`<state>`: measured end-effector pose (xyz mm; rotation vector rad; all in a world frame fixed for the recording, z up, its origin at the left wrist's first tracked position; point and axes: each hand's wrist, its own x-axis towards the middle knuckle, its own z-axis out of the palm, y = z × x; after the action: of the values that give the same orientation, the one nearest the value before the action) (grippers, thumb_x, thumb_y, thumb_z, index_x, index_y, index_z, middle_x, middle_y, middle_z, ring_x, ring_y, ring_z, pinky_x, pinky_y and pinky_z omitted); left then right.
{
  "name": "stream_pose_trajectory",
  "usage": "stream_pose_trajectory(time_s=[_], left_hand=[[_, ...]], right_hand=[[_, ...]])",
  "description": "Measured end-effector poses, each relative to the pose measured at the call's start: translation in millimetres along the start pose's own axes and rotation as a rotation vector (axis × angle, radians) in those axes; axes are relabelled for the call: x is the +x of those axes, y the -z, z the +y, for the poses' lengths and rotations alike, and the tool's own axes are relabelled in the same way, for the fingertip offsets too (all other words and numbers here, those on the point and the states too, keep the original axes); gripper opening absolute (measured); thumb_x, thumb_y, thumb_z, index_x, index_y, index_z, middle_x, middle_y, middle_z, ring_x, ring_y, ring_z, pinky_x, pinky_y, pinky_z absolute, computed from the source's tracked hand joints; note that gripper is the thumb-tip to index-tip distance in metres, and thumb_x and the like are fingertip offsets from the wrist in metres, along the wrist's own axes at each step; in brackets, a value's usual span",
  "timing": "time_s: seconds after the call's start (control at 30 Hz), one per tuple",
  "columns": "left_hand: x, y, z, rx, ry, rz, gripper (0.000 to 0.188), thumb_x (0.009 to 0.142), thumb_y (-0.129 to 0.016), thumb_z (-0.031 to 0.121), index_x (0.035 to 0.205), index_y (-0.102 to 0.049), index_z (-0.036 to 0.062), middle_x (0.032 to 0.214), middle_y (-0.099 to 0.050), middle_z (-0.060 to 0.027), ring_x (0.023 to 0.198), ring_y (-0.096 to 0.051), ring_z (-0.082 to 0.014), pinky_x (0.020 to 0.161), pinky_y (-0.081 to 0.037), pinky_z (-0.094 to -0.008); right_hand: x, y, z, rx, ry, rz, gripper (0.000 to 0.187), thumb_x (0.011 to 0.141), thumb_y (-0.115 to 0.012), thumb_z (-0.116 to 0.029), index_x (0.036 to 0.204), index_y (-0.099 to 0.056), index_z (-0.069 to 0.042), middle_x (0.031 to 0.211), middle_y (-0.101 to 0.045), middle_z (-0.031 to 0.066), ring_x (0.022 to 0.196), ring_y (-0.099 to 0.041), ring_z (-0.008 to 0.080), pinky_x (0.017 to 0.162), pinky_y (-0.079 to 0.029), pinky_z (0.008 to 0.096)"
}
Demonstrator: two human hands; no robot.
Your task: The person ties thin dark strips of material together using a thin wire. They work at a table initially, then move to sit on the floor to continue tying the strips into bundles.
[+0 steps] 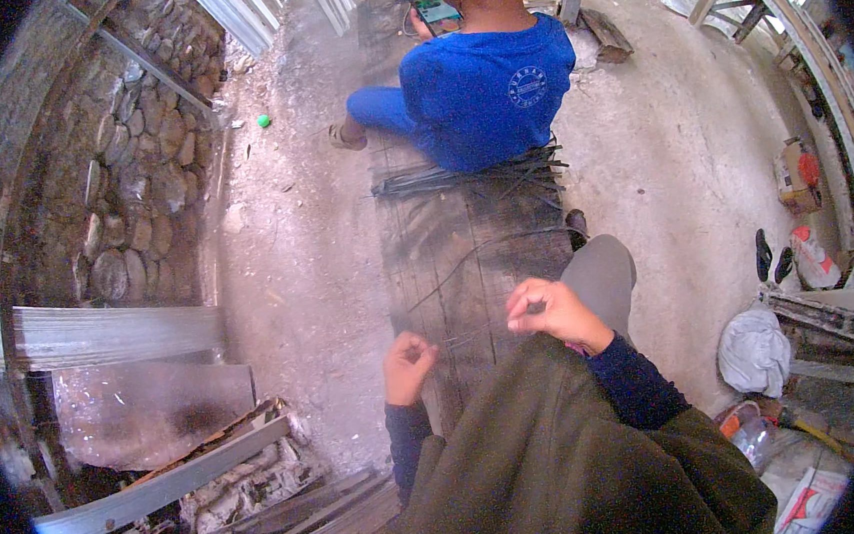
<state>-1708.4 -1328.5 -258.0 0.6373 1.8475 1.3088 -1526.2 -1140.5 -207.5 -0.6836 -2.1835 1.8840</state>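
Observation:
My left hand [410, 367] is held over the near part of a dark wooden bench [430, 242], its fingers closed in a pinch. To the right and slightly farther away, my right hand [556, 315] also pinches, thumb against forefinger. A faint thin line runs in the gap between the two hands; what it is, and whether both hands hold it, is too fine to tell. Beyond them a thin dark strip [467, 259] curves across the planks. A bundle of similar dark strips [470, 171] lies crosswise farther up the bench.
A person in a blue shirt [488, 91] sits astride the bench's far end, back to me, holding a phone [437, 13]. Left are a stone wall [139, 179] and stacked boards [163, 484]. At right lie a white sack [755, 352], black sandals [773, 256] and a cardboard box [797, 178].

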Motion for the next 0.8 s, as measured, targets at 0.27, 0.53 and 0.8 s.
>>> stream_pose_trajectory(time_s=[0.27, 0.53, 0.8], left_hand=[[2, -21, 17, 0.218, 0.099, 0.275, 0.016, 0.066, -0.067, 0.014, 0.07, -0.056, 0.003, 0.069, -0.056, -0.0018, 0.063, -0.051, -0.0108, 0.059, -0.042, -0.0242], [-8, -38, 21, 0.012, 0.097, -0.002, 0.009, 0.07, -0.063, 0.01, 0.073, -0.058, 0.0023, 0.074, -0.056, -0.0052, 0.069, -0.053, -0.0135, 0.065, -0.041, -0.0247], [-18, -36, 23, -0.296, -0.218, -0.758, 0.008, 0.073, -0.06, 0.008, 0.073, -0.053, 0.0041, 0.078, -0.049, -0.0015, 0.077, -0.047, -0.0135, 0.071, -0.036, -0.0267]], right_hand=[[-4, -20, -26, 0.283, 0.054, -0.506, 0.016, 0.072, -0.064, -0.016, 0.082, -0.063, -0.004, 0.09, -0.059, 0.0077, 0.095, -0.05, 0.0191, 0.084, -0.037, 0.03], [-4, -12, -12, 0.211, -0.127, -0.038, 0.014, 0.065, -0.069, -0.008, 0.065, -0.056, -0.002, 0.073, -0.057, 0.0016, 0.073, -0.052, 0.0104, 0.067, -0.04, 0.0242], [5, -10, 6, -0.338, 0.004, 0.468, 0.01, 0.064, -0.063, -0.006, 0.074, -0.06, -0.006, 0.071, -0.05, 0.004, 0.069, -0.049, 0.0166, 0.068, -0.039, 0.0252]])
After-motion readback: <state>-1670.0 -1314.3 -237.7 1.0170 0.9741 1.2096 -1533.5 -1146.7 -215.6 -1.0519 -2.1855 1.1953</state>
